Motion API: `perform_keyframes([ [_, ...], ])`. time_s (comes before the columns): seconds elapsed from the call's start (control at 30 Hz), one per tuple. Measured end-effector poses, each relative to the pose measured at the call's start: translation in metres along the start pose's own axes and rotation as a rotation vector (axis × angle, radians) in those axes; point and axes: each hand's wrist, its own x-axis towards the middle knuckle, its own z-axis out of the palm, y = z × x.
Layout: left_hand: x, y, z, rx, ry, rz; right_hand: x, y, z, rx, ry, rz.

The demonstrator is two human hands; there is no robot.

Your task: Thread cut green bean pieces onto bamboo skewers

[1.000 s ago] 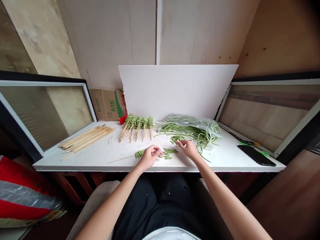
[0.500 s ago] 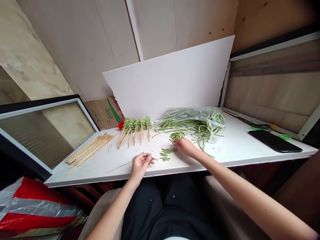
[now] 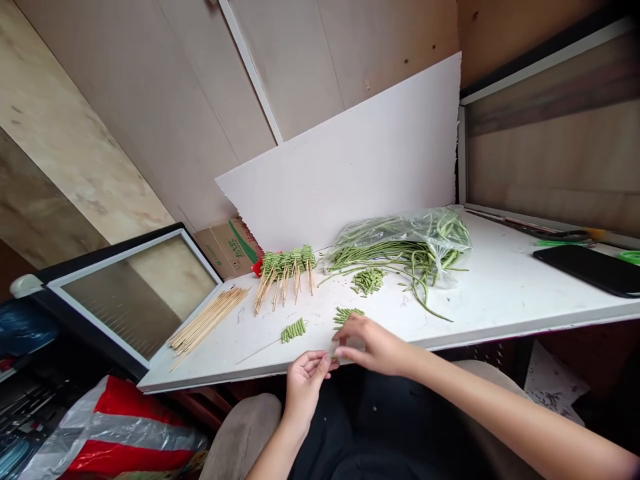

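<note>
Just past the table's front edge, my left hand (image 3: 307,380) is closed with its thumb and fingertips around a small green bean piece (image 3: 334,354). My right hand (image 3: 373,343) curls in from the right, its thumb and index fingertips meeting the same piece; the contact is slightly blurred. Beyond my left hand lies a thin skewer threaded with bean pieces (image 3: 293,330), its bare end pointing left. A short row of cut bean pieces (image 3: 347,315) sits behind my right hand, which partly covers it. Farther back is a pile of bean pieces (image 3: 369,281).
Finished bean skewers (image 3: 289,263) are lined up at the back beside a cardboard box (image 3: 225,250). Bare bamboo skewers (image 3: 207,323) lie at the left. A plastic bag of long beans (image 3: 400,240) leans by the white board (image 3: 350,160). A black phone (image 3: 590,267) is at the right.
My right hand has come from near the bean pile toward the front edge and met my left hand. My left hand has drawn back, uncovering the threaded skewer. The view has tilted and shifted.
</note>
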Motion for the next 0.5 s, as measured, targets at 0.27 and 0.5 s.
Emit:
perform_keyframes([
  [0.27,0.01,0.007,-0.026,0.2,-0.152,0.082,-0.008,0.0,0.038,-0.157,0.056,-0.141],
  [0.5,0.049,0.013,-0.131,0.889,0.214,0.552,-0.002,0.037,-0.002,-0.388,0.224,-0.094],
])
